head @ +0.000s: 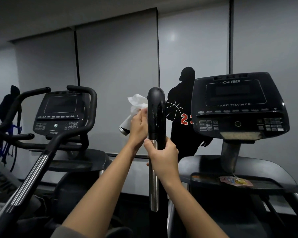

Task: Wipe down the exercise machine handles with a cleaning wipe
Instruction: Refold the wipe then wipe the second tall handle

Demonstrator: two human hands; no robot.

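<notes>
An upright black handle (156, 110) of the arc trainer rises in the middle of the view, its surface glistening wet, with a silver bar (153, 182) below the grip. My left hand (139, 129) holds a crumpled white wipe (136, 104) against the handle's left side. Something small with a silver end (123, 130) sticks out below that hand, and I cannot tell what it is. My right hand (163, 156) is wrapped around the handle just under the black grip, where the silver bar begins.
The arc trainer console (237, 103) stands to the right, with a colourful packet (236, 181) on its tray. A second machine with console (58, 110) and curved black handles (41, 152) is at left. Grey window blinds (117, 66) with a dark basketball-player figure hang behind.
</notes>
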